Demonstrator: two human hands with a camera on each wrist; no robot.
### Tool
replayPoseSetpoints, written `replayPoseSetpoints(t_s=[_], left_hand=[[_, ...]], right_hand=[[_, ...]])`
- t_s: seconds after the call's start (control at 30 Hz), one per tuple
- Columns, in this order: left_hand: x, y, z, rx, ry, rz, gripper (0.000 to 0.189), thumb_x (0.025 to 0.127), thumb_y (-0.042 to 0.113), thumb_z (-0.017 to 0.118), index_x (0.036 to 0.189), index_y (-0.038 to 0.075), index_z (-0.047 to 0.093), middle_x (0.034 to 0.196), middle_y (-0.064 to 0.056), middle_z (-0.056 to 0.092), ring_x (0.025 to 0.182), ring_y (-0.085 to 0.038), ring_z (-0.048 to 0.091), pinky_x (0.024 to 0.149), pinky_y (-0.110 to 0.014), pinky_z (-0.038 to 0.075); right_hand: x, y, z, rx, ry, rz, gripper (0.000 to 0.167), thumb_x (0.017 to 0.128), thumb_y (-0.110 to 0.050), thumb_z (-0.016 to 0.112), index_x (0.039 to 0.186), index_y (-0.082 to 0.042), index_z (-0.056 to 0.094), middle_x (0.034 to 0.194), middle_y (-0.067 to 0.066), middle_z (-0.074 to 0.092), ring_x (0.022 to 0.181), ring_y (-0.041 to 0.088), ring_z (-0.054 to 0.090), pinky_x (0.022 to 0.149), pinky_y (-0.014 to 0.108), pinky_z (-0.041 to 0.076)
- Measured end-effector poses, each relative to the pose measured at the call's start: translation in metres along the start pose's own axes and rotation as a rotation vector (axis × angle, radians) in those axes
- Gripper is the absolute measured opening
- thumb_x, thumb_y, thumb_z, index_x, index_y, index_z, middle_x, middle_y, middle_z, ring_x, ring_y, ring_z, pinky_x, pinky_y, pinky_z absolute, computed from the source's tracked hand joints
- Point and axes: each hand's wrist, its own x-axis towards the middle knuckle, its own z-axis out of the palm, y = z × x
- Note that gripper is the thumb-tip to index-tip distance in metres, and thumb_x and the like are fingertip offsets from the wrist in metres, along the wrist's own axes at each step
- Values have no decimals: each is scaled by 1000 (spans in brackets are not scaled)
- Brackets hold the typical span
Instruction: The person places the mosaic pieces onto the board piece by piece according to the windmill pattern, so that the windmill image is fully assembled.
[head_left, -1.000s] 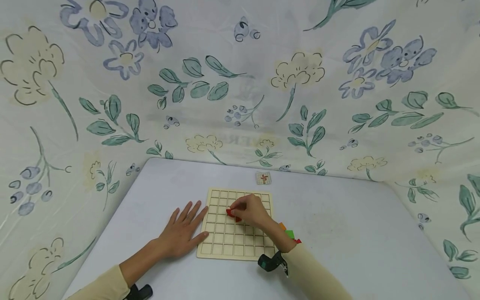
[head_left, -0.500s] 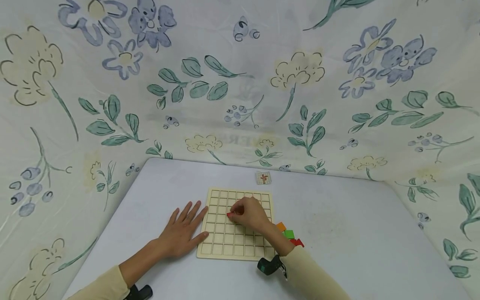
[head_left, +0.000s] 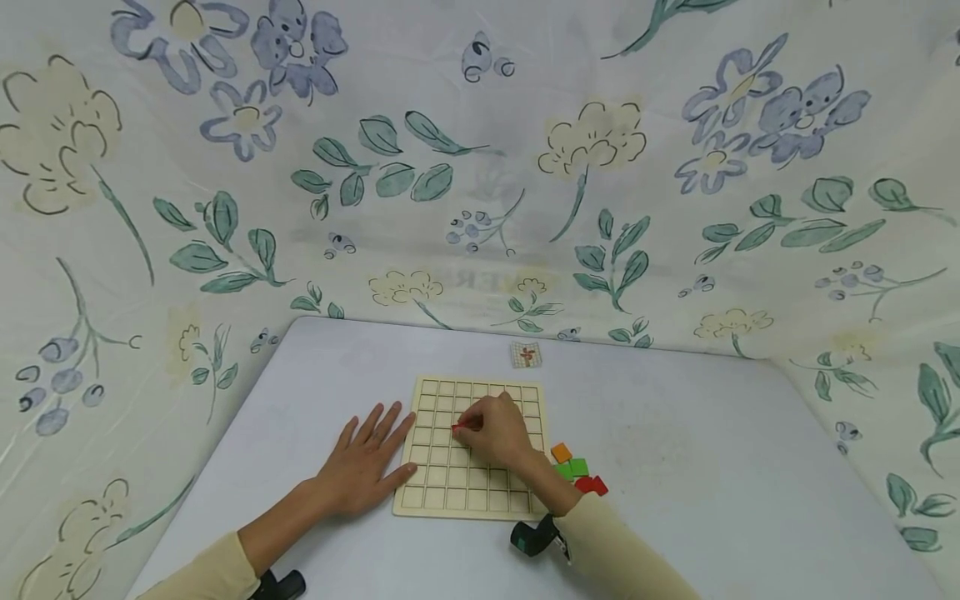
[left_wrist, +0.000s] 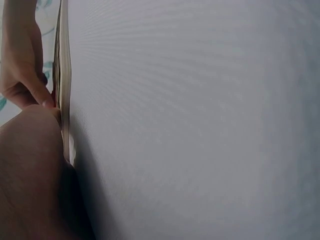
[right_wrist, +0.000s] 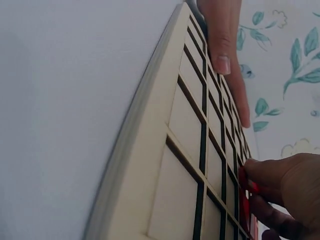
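My right hand (head_left: 495,432) pinches a small red piece (head_left: 456,427) between thumb and fingers, low over the middle of a pale wooden grid board (head_left: 467,515). In the right wrist view, red (right_wrist: 243,200) shows right at the fingertips among the board's square cells; the fingers hide part of it. My left hand (head_left: 366,467) lies flat on the table with fingers spread, its fingertips and thumb tip at the board's left edge. From the right wrist, the left hand (right_wrist: 225,45) shows over the far side of the board.
Right of the board lie loose pieces: an orange square (head_left: 561,452), green pieces (head_left: 578,467) and red pieces (head_left: 597,484). Behind the board is a small card (head_left: 526,355) with a red pattern on a grid. The white table (head_left: 675,458) meets a flowered cloth (head_left: 480,208) at its back edge.
My right hand has shifted slightly left and turned, and the red piece now looks flatter at the fingertips. More loose pieces show beside the right forearm. The left hand stays in place.
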Motion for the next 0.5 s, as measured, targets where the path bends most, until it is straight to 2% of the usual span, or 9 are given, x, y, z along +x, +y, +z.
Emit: replayPoseSetpoints(t_s=[0.2,0.33,0.5], left_hand=[[0,0,1,-19,-13,2,76,100,58,40,156,10,26,162,-16,16,147,-39,10,110,-64,11],[0,0,2,-7,-6,-2,76,100,59,39,156,10,26,162,-16,17,147,-39,11,110,-64,11],[-1,-2,3,-14,-1,0,76,100,60,38,157,10,26,162,-16,16,147,-39,10,111,-64,10]], right_hand=[[-4,1,-4,-66,-8,-35,16,79,-25,85,86,-12,80,69,-9,65,65,6,48,71,29,38],[-7,2,-7,-122,-28,-77,16,79,-28,85,89,-16,81,79,-6,69,71,12,47,68,30,36],[-6,2,-7,-183,-12,-100,15,81,-30,83,90,-18,81,87,-4,68,77,16,47,69,34,36]])
